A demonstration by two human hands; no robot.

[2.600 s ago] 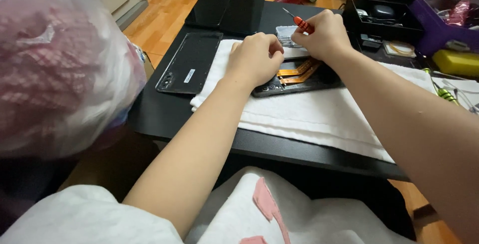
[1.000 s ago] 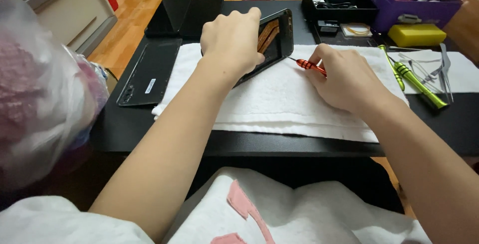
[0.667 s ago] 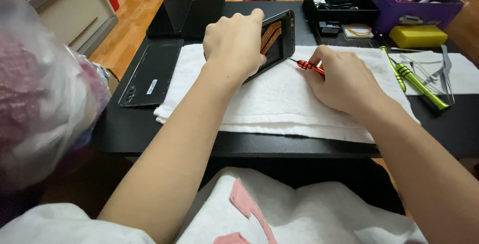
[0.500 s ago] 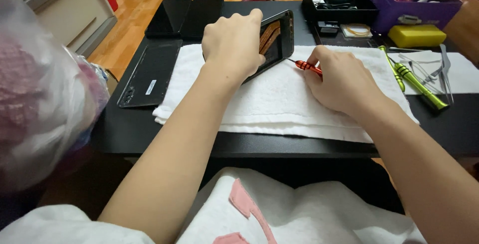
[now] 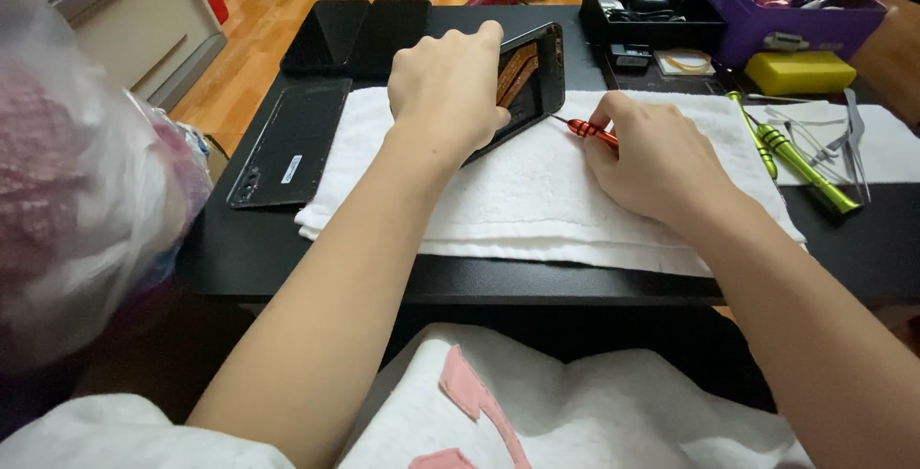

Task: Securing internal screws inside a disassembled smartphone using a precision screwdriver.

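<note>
My left hand (image 5: 448, 95) grips an opened smartphone (image 5: 529, 78), tilted up on its edge above a white towel (image 5: 537, 191); orange flex cables show inside the phone. My right hand (image 5: 656, 158) rests on the towel just right of the phone and holds a small orange-handled screwdriver (image 5: 586, 130), its tip pointing at the phone's lower right edge.
A detached black phone back cover (image 5: 287, 143) lies left of the towel, with two dark panels (image 5: 369, 33) behind. Green screwdrivers (image 5: 800, 158) and tweezers (image 5: 853, 138) lie right. A black tray (image 5: 652, 9), a purple box (image 5: 791, 4) and a yellow block (image 5: 800, 71) stand behind. A plastic bag (image 5: 86, 191) bulges at left.
Earlier both hands pressed the phone flat on the towel. Since then my left hand tipped it up on its edge and my right hand drew back; both have held almost still over the last second.
</note>
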